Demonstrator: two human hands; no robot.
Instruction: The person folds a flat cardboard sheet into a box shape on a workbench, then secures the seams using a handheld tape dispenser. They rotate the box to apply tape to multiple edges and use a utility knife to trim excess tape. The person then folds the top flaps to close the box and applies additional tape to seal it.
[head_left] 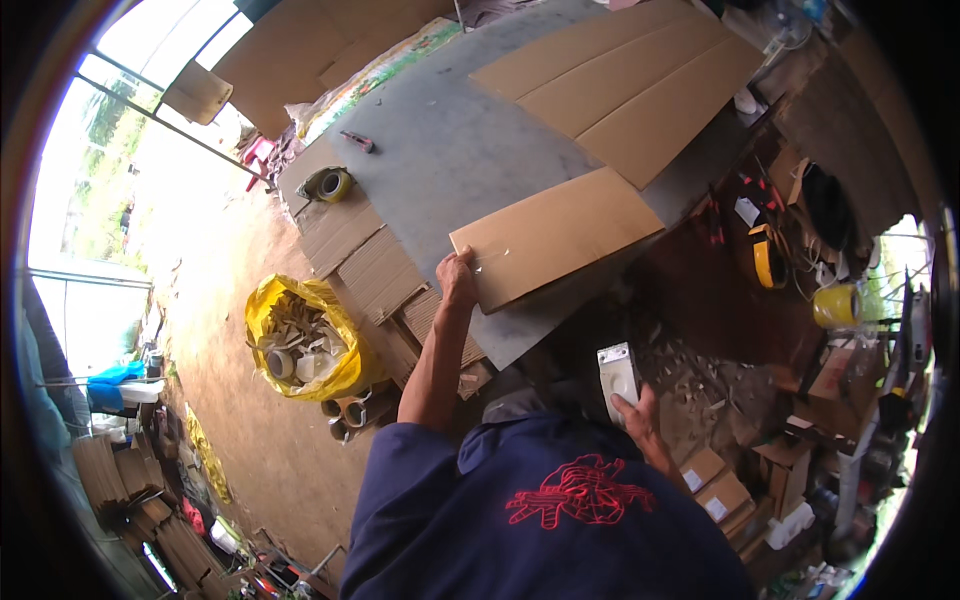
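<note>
My left hand grips the left edge of a flat piece of brown cardboard, thumb on top. The cardboard lies at the near edge of a grey tabletop, and a few small pale marks show near its left end. Down by my right side, off the table, my right hand is closed round an oblong white tool with a metal-looking end. Its exact kind is not clear. Across the table lies a larger creased cardboard sheet, partly next to the piece I hold.
A tape roll and a red cutter lie on the table's left. Cardboard strips line that side. Below stands a yellow bag of scraps, beside cardboard tubes. Boxes and clutter crowd the right.
</note>
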